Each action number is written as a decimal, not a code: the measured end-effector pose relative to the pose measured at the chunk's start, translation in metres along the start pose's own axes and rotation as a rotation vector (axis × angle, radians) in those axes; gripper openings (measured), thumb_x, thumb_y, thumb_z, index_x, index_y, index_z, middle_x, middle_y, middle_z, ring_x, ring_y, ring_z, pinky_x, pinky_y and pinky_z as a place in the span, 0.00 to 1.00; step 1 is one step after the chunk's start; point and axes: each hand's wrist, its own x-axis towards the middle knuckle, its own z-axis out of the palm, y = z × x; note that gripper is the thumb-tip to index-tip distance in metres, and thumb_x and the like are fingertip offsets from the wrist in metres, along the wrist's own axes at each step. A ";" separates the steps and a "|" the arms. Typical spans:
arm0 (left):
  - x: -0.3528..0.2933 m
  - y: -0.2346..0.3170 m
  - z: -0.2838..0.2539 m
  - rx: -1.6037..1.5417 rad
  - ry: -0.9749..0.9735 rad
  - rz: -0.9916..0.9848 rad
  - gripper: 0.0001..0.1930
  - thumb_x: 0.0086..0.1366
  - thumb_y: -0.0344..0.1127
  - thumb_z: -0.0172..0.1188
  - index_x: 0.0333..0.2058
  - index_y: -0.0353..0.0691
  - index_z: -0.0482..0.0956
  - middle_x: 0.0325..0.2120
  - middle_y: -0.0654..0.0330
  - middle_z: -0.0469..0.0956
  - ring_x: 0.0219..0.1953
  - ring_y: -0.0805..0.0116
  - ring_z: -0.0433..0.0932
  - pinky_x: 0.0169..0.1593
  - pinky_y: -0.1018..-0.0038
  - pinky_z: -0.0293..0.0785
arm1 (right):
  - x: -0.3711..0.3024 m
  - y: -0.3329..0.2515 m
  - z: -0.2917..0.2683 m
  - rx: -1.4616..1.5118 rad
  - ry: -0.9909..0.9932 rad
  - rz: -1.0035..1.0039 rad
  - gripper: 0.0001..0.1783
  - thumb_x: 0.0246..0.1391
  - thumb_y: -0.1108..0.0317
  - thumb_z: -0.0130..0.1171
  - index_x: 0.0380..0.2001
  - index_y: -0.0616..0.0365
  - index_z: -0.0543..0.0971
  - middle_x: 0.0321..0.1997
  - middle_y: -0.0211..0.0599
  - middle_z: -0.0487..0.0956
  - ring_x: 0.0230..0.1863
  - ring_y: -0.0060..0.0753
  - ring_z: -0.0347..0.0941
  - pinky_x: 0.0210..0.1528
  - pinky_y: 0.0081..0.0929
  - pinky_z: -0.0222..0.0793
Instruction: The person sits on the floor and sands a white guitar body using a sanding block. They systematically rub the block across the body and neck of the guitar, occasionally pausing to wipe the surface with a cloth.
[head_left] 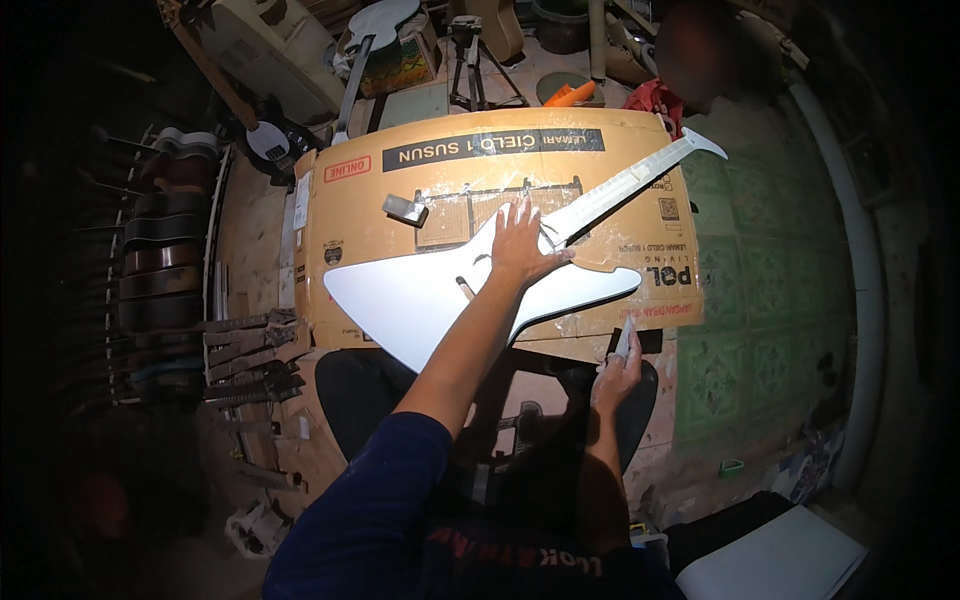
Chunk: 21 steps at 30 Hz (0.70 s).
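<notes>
A white electric guitar point(410, 288) with an angular body lies on the cardboard, its pale neck pointing to the far right. My left hand point(520, 245) rests flat on the body near the neck joint, fingers spread. Off the body's near right side, my right hand point(619, 378) is closed around a thin, pale grey flat piece point(625, 335), held apart from the guitar. Whether that piece is folded sandpaper I cannot tell. A small grey block point(405, 209) with a dark side sits on the cardboard beyond the body.
The printed cardboard point(330, 225) covers the work surface. A rack of several guitar bodies point(170, 260) stands at left, with necks point(250, 350) nearer. Behind are another white guitar point(383, 20) and a tripod point(470, 65). Green patterned tiles point(745, 370) lie at right.
</notes>
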 end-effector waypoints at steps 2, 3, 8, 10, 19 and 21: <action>-0.006 -0.008 -0.001 -0.014 0.019 0.085 0.63 0.53 0.84 0.51 0.70 0.30 0.57 0.73 0.42 0.52 0.76 0.45 0.44 0.76 0.50 0.39 | 0.001 0.004 0.000 -0.004 -0.003 -0.002 0.32 0.50 0.77 0.40 0.60 0.72 0.73 0.63 0.54 0.75 0.57 0.45 0.76 0.38 0.25 0.79; -0.011 -0.014 -0.002 -0.021 0.030 0.124 0.63 0.54 0.83 0.52 0.70 0.30 0.57 0.73 0.41 0.52 0.76 0.45 0.45 0.76 0.50 0.39 | 0.000 0.005 0.000 -0.022 -0.009 -0.002 0.32 0.50 0.77 0.40 0.60 0.72 0.73 0.63 0.54 0.76 0.56 0.45 0.76 0.38 0.25 0.79; -0.056 -0.072 0.007 -0.159 0.152 0.004 0.55 0.60 0.73 0.56 0.69 0.29 0.58 0.72 0.41 0.53 0.76 0.47 0.47 0.76 0.52 0.41 | -0.001 0.019 0.011 -0.038 -0.004 0.013 0.32 0.51 0.78 0.39 0.60 0.70 0.74 0.62 0.51 0.77 0.53 0.41 0.78 0.35 0.24 0.79; -0.076 -0.092 -0.006 -0.188 0.139 -0.128 0.51 0.63 0.67 0.57 0.69 0.28 0.57 0.72 0.41 0.54 0.76 0.48 0.48 0.76 0.53 0.42 | 0.006 0.013 0.009 -0.069 0.030 0.007 0.32 0.52 0.78 0.40 0.61 0.68 0.75 0.62 0.48 0.77 0.51 0.36 0.79 0.33 0.23 0.78; -0.176 -0.236 -0.014 -0.079 0.257 -0.413 0.49 0.67 0.68 0.51 0.71 0.31 0.54 0.73 0.47 0.53 0.76 0.51 0.45 0.76 0.50 0.40 | -0.003 -0.001 0.013 -0.092 -0.019 0.018 0.32 0.53 0.75 0.41 0.62 0.66 0.74 0.64 0.49 0.75 0.55 0.40 0.77 0.39 0.25 0.79; -0.183 -0.262 -0.010 -0.067 0.265 -0.479 0.51 0.66 0.72 0.49 0.71 0.32 0.55 0.73 0.50 0.55 0.76 0.53 0.46 0.76 0.50 0.39 | -0.007 -0.005 0.012 -0.170 -0.026 -0.027 0.31 0.53 0.75 0.41 0.61 0.67 0.74 0.64 0.51 0.76 0.58 0.44 0.76 0.48 0.31 0.79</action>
